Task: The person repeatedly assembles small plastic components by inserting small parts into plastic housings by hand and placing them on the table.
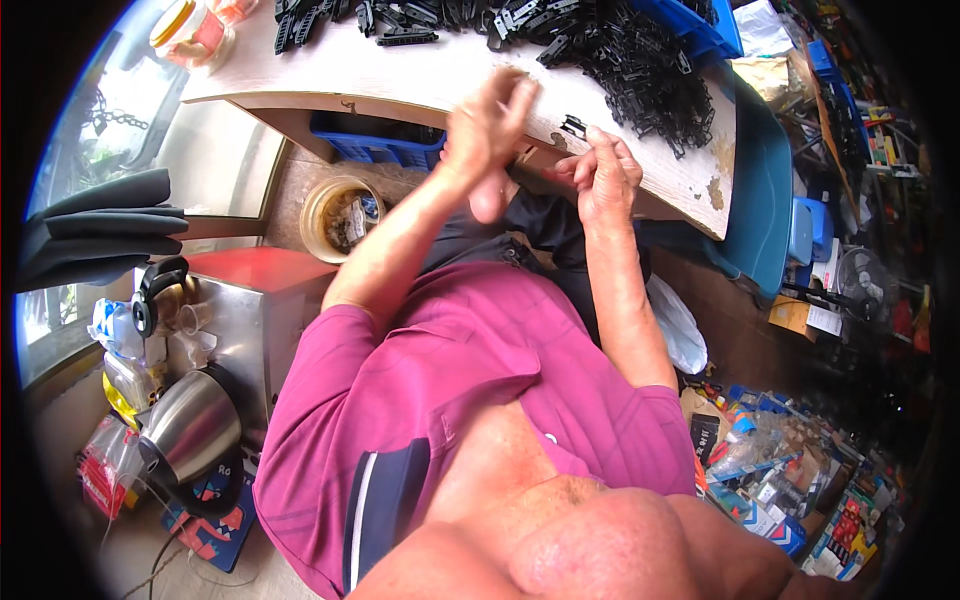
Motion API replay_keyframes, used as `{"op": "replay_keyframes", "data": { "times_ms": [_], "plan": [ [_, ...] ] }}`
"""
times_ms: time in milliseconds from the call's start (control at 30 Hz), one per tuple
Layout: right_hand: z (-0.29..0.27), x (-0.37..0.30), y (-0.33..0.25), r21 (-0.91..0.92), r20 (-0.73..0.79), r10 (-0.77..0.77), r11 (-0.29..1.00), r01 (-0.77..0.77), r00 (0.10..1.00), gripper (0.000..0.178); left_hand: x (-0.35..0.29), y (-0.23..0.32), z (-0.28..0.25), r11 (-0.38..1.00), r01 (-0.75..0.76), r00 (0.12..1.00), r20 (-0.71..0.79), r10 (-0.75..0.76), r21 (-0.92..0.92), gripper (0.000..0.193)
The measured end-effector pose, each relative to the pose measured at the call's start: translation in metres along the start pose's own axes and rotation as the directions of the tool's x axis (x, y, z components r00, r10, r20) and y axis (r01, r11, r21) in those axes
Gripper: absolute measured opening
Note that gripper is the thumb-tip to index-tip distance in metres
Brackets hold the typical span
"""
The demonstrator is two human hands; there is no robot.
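My left hand (482, 135) is raised over the front edge of the pale table (400, 80), blurred by motion. Its fingers look stretched and apart, and no object shows in it. To its right, my right hand (607, 185) is at the same edge with fingers curled in. Whatever its fingertips may hold is too small to make out. Just beyond those fingertips, a small black plastic part (573, 125) lies on the tabletop. Farther back spreads a heap of black plastic parts (640, 85), with more black clip-like pieces (405, 20) to its left.
A blue crate (705, 30) stands at the back right; another blue crate (375, 145) sits under the table. A bucket (325, 215) holding scraps is left of my legs. A steel kettle (195, 425) and a red-topped metal cabinet (260, 290) flank my left side. Lidded jar (190, 35), back left.
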State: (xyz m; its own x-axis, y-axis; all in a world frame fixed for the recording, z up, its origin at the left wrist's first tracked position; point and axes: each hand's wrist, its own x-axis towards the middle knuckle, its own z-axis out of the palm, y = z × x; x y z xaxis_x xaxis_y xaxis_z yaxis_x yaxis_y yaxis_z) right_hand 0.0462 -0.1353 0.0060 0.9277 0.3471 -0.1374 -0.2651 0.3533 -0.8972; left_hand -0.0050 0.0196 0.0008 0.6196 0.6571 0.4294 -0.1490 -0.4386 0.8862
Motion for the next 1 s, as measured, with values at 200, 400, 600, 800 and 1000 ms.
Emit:
{"op": "replay_keyframes", "data": {
  "times_ms": [200,400,600,800,1000],
  "plan": [
    [0.0,0.003,-0.012,0.014,0.041,0.032,0.999,-0.033,0.999,0.014,0.093,-0.091,-0.092,0.568,-0.205,0.916,-0.048,0.399,0.797,0.027],
    [-0.009,0.008,-0.008,-0.004,0.062,0.039,0.999,-0.039,0.997,0.014,0.092,-0.082,-0.088,0.649,-0.052,0.994,-0.022,0.105,0.759,0.025],
    [-0.01,0.01,-0.009,-0.007,0.059,0.031,1.0,-0.03,0.998,0.014,0.065,-0.072,-0.078,0.635,-0.252,0.965,0.14,0.222,0.73,0.026],
    [-0.006,0.007,-0.011,0.019,0.032,0.034,0.999,-0.034,0.999,0.013,0.051,-0.066,-0.082,0.578,-0.339,0.924,0.146,0.354,0.742,0.032],
    [-0.004,0.012,-0.023,-0.045,0.088,-0.016,0.999,0.02,0.996,0.015,0.026,-0.033,-0.057,0.988,-0.085,0.988,0.139,0.067,0.127,0.026]
  ]
}}
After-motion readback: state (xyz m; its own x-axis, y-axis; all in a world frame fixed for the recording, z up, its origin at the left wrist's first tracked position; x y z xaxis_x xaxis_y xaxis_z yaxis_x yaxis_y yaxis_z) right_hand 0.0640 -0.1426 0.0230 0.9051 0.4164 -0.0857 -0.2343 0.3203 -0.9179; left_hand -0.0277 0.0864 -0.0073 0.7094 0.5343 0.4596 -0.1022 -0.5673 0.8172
